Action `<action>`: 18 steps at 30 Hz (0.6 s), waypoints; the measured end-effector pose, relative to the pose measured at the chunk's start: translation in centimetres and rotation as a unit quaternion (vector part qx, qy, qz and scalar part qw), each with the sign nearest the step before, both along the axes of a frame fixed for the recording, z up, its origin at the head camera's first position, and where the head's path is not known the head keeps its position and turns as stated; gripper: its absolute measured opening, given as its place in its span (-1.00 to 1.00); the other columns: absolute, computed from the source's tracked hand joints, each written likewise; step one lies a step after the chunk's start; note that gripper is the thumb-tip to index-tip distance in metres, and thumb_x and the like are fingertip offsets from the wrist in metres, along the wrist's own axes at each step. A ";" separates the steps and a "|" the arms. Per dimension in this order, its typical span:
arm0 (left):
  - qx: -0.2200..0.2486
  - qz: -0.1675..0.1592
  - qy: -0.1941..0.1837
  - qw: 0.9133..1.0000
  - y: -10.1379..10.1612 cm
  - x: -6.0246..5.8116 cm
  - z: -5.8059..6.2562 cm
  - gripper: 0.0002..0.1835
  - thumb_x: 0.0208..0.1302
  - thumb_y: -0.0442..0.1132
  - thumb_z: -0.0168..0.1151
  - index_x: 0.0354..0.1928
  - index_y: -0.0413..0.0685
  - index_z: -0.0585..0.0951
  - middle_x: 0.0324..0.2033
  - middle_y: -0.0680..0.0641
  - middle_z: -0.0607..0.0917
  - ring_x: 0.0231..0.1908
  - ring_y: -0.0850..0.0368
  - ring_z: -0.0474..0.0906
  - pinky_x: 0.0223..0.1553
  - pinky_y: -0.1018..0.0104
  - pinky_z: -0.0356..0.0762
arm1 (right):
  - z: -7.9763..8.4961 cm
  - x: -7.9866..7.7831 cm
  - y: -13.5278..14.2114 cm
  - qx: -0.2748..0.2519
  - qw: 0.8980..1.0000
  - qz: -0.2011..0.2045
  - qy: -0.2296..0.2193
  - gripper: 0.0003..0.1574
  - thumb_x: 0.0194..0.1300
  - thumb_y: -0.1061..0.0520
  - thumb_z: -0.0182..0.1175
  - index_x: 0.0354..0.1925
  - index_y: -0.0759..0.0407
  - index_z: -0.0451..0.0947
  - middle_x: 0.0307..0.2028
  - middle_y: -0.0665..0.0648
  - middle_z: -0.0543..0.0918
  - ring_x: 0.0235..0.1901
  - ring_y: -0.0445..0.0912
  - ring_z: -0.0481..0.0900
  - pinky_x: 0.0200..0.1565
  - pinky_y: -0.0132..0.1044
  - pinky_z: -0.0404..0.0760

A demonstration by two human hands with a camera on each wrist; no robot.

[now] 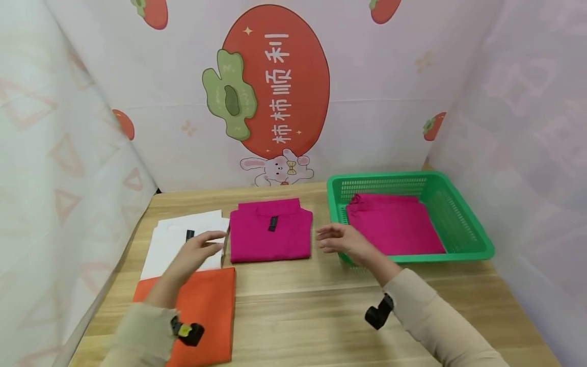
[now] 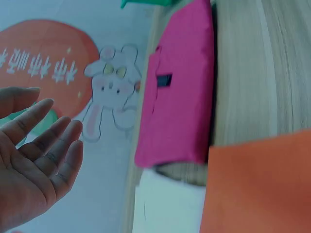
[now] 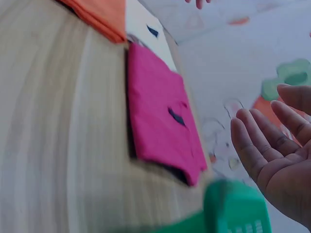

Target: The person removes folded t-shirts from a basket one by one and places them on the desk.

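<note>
Between my two hands lies a folded magenta shirt [image 1: 270, 237] with a black neck tag, flat on the table. My left hand [image 1: 198, 251] hovers above a folded white shirt [image 1: 169, 242], its fingers loosely bent and holding nothing. Over the left rim of the green basket [image 1: 468, 257] is my right hand [image 1: 341, 239], also holding nothing, fingers relaxed. Inside the basket sits another folded magenta garment [image 1: 396, 224]. A folded orange garment [image 1: 211, 311] lies below the white shirt, partly under my left forearm. Both wrist views show relaxed fingers with nothing in them.
The wooden table [image 1: 293, 316] carries everything, with bare wood in front of the magenta shirt. A printed cloth backdrop [image 1: 376, 92] rises behind it, and light fabric walls [image 1: 532, 178] stand at both sides.
</note>
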State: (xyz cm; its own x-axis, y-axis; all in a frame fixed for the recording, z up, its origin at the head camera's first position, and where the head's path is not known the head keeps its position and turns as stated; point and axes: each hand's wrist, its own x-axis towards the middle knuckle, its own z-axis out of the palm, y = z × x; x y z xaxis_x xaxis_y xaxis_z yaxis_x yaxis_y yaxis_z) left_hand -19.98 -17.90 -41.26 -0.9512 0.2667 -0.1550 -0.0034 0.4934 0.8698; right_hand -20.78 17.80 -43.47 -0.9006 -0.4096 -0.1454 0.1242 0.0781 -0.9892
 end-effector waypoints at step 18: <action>0.086 -0.155 -0.036 0.983 19.3 -2.5 1.9 -0.67 0.17 -0.33 0.04 -0.01 -0.29 0.46 -0.03 -0.19 0.45 -0.09 -0.01 0.40 -0.10 0.15 0.37 | -1.0 0.3 14.7 0.091 0.984 -0.151 0.032 -0.31 0.24 0.03 0.00 0.15 0.45 0.07 0.07 0.41 0.25 -0.10 -0.06 0.46 -0.04 -0.09 0.36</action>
State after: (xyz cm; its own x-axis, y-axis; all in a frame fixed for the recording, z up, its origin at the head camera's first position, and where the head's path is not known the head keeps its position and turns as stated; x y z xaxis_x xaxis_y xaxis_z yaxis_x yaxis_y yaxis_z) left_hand -22.44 1.42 -39.32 -0.8080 0.5710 -0.1454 0.0605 0.3259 0.9435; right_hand -20.48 32.55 -44.45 -0.9867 -0.0954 -0.1314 0.1074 0.2229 -0.9689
